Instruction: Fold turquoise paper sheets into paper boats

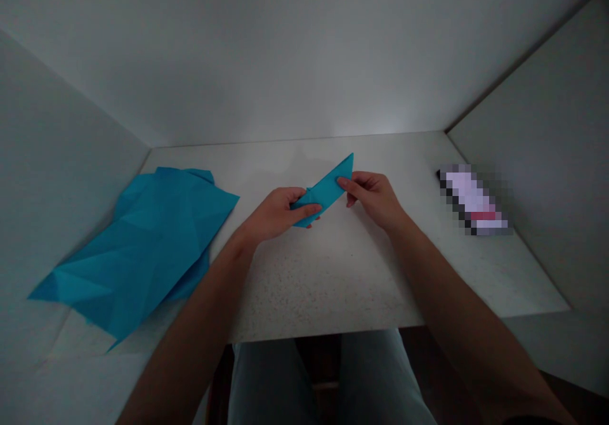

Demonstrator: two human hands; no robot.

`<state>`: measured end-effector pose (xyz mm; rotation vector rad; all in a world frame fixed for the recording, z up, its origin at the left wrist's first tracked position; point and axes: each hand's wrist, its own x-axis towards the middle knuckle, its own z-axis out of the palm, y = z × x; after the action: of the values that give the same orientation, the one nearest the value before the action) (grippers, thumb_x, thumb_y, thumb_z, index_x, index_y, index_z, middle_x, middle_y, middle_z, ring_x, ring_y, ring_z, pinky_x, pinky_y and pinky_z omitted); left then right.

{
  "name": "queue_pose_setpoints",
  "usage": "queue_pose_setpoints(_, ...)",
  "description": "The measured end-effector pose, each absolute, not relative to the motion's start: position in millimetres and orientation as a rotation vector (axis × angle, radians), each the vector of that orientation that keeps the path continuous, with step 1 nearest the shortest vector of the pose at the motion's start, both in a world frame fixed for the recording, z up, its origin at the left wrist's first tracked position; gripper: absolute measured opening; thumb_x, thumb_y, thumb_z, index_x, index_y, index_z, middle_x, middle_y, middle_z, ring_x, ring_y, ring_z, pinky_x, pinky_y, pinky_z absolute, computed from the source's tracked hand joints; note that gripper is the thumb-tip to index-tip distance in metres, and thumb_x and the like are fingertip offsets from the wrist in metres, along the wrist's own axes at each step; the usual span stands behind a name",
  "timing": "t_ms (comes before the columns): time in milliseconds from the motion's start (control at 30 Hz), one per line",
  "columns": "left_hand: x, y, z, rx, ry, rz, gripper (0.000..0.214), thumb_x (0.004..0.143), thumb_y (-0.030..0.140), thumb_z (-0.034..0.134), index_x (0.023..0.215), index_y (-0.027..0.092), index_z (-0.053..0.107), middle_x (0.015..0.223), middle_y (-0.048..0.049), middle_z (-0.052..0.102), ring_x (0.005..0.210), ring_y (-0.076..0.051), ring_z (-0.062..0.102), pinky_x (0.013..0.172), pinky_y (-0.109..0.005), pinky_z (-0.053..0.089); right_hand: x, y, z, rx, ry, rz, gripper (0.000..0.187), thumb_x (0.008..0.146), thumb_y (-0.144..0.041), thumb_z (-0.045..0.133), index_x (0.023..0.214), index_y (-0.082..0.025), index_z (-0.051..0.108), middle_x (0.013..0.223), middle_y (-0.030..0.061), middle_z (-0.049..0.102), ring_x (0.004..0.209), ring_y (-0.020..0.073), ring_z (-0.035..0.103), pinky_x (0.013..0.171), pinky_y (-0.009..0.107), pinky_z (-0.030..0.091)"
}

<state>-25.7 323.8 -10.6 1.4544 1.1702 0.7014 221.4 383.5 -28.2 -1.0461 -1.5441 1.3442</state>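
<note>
A small piece of folded blue paper (330, 189) is held tilted above the middle of the white table, its pointed end up and to the right. My left hand (280, 212) grips the lower left end, thumb on top and fingers curled beneath. At the upper right end, my right hand (373, 195) pinches the paper near its edge between thumb and fingers. Part of the lower left end is hidden by my left thumb and fingers.
Creased larger sheets of blue paper (152, 241) lie at the left, overhanging the table's edge near my left forearm. A blurred-out phone-like object (473, 200) lies at the right. Walls enclose the white table (304, 285) at the back and sides.
</note>
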Motion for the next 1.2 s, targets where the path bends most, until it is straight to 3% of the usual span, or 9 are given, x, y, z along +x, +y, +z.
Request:
queue_pose_setpoints(167,-27,322,-9,1.612,1.207,0.598,0.031,0.093,0.049,0.077,0.085,0.02,0.073,0.074,0.0,0.069,0.064,-0.014,0.06,0.059,-0.026,0.044,221,386,-29,-1.045,-1.437,1.316,0.056,0.072,-0.077,0.095,0.078,-0.024,0.078,0.064,-0.0017,0.066,0.053,0.0119,0.057,0.049,0.027,0.051)
queue_pose_setpoints(267,-26,322,-10,1.686,1.215,0.538,0.035,0.093,0.051,0.075,0.079,0.021,0.069,0.067,0.0029,0.061,0.06,-0.013,0.054,0.056,-0.026,0.038,221,385,-28,-1.045,-1.466,1.302,0.056,0.077,-0.078,0.09,0.083,-0.023,0.083,0.067,-0.0005,0.069,0.054,0.0116,0.058,0.051,0.026,0.051)
queue_pose_setpoints(433,-28,322,-9,1.657,1.2,0.514,0.029,0.091,0.05,0.078,0.086,0.021,0.075,0.074,0.001,0.071,0.066,-0.016,0.063,0.061,-0.028,0.044,222,383,-27,-1.105,-1.484,1.222,0.064,0.087,-0.085,0.077,0.086,-0.022,0.087,0.056,-0.0017,0.06,0.049,0.0119,0.051,0.049,0.028,0.049)
queue_pose_setpoints(833,-36,323,-5,1.636,1.238,0.502,0.019,0.087,0.043,0.084,0.084,0.024,0.082,0.075,-0.0016,0.081,0.071,-0.021,0.076,0.067,-0.029,0.055,227,391,-34,-1.16,-1.371,1.023,0.068,0.087,-0.092,0.071,0.082,-0.025,0.083,0.057,-0.0001,0.06,0.048,0.0147,0.053,0.045,0.031,0.047)
queue_pose_setpoints(1067,-52,332,-12,1.593,1.33,0.712,0.031,0.098,0.049,0.07,0.095,0.022,0.084,0.087,-0.0073,0.086,0.079,-0.02,0.079,0.068,-0.028,0.057,236,399,-33,-1.146,-1.322,0.915,0.068,0.089,-0.091,0.07,0.078,-0.024,0.079,0.052,-0.0026,0.053,0.045,0.0135,0.05,0.045,0.03,0.046)
queue_pose_setpoints(1200,-59,335,-13,1.567,1.427,0.81,0.036,0.092,0.056,0.076,0.097,0.022,0.087,0.082,-0.0069,0.085,0.072,-0.019,0.075,0.066,-0.028,0.054,240,403,-37,-1.165,-1.365,0.92,0.066,0.086,-0.09,0.073,0.079,-0.025,0.075,0.054,-0.0033,0.055,0.047,0.0133,0.052,0.045,0.029,0.047)
